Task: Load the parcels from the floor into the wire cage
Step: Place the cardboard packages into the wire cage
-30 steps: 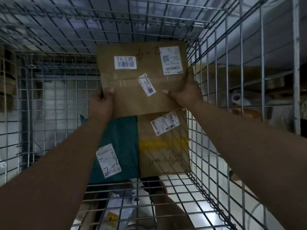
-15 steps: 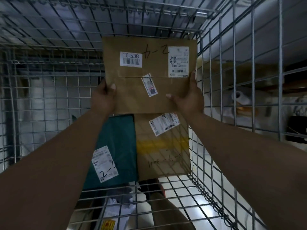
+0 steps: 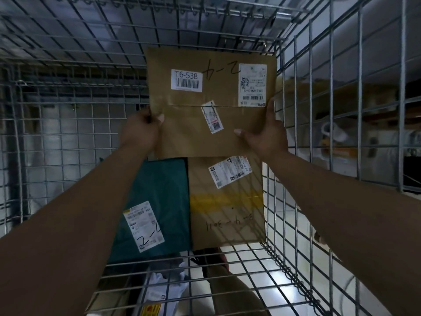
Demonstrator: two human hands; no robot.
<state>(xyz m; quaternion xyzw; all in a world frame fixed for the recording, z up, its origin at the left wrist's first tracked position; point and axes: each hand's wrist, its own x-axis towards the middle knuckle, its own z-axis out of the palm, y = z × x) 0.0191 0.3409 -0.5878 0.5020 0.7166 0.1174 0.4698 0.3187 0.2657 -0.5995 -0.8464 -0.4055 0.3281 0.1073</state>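
While both hands, left hand (image 3: 142, 128) and right hand (image 3: 265, 135), clamp the box (image 3: 211, 101) by its side edges at frame centre, it hangs above two parcels (image 3: 225, 201).

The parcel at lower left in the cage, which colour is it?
Dark teal parcel, head view.

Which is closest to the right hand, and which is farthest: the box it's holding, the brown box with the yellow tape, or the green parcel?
From the right hand, in the head view:
1. Held cardboard box: in its grip, touching, up against the cage's right wall.
2. Brown box with yellow tape: just below the hand, right side.
3. Green parcel: lower left, farthest.
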